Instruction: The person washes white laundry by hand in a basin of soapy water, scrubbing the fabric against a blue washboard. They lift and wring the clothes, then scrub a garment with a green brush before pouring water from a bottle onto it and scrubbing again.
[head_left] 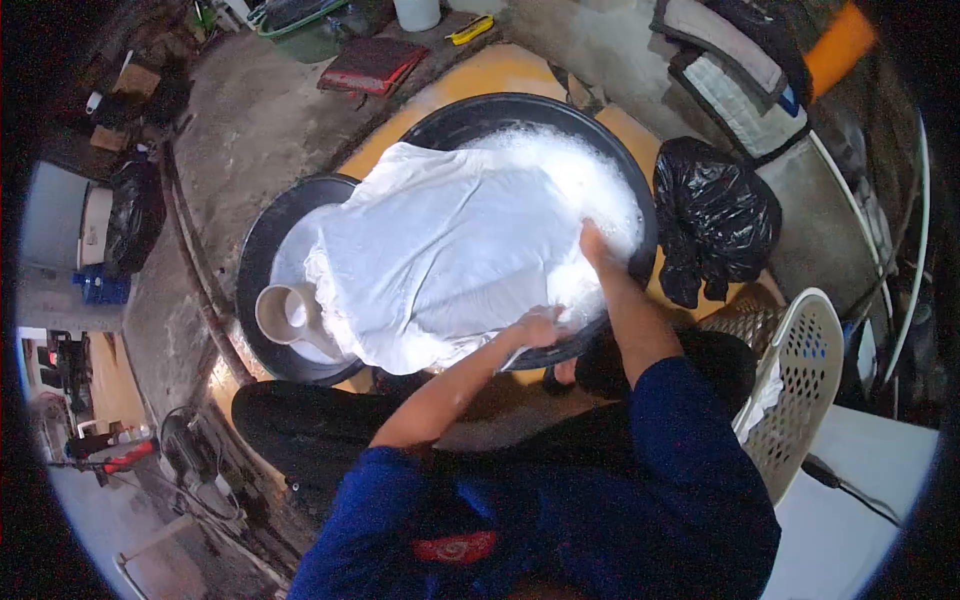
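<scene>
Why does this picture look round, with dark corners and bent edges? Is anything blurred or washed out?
Head view: a fisheye lens bends the edges and blackens the corners; the white soapy foam in the round black plastic basin glares, losing detail; the orange thing top right is smeared.

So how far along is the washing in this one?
Done: the large black round basin is full of suds and the white cloth lies wet across it. In hand: the left hand grips the cloth's edge, the right hand presses into foam. Left, probably: rinsing; the white plastic laundry basket holds little.
</scene>
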